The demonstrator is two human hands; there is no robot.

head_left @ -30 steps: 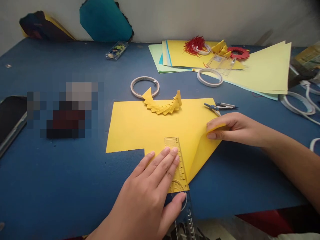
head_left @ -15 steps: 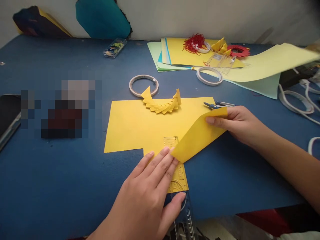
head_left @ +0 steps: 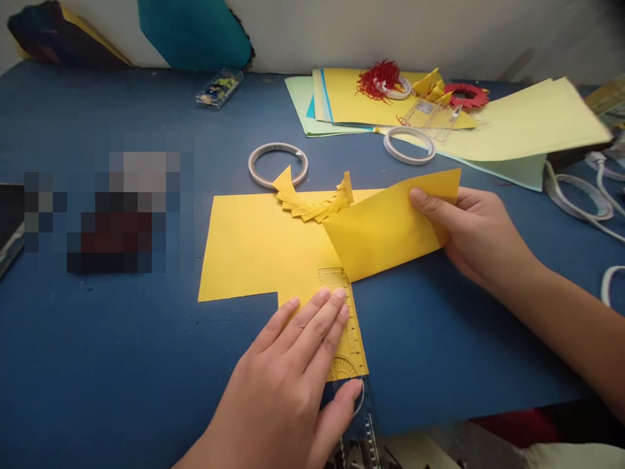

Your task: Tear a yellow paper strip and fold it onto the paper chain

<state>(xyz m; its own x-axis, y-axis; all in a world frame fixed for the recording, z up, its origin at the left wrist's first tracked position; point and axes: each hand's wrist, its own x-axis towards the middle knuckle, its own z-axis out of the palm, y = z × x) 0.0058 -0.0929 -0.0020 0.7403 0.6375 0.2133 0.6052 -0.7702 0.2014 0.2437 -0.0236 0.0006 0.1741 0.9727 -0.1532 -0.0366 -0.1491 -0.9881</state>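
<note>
My left hand (head_left: 297, 365) lies flat, fingers stretched out, over a clear plastic ruler (head_left: 352, 326) on a yellow paper sheet (head_left: 249, 247). The ruler has a protractor shape moulded in and extends past the table's near edge. Between thumb and fingers, my right hand (head_left: 481, 225) grips a yellow paper piece (head_left: 390, 228), raised and tilted over the sheet's right part. Whether this piece is still joined to the sheet behind it I cannot tell. A curved chain of folded yellow paper (head_left: 312, 210) rests at the sheet's far edge, partly behind the raised piece.
Two tape rolls (head_left: 254, 170) (head_left: 388, 146) lie beyond the sheet. Coloured papers (head_left: 527, 124) with red shredded strands (head_left: 378, 79) are stacked at the back. White cables (head_left: 581, 195) coil at right; a small clear case (head_left: 219, 88) sits back left. A blurred patch (head_left: 117, 221) covers something at left.
My right hand has lifted the yellow paper piece upward and away from me, uncovering more of the ruler. The blue compass beside it is now hidden. My left hand stays put.
</note>
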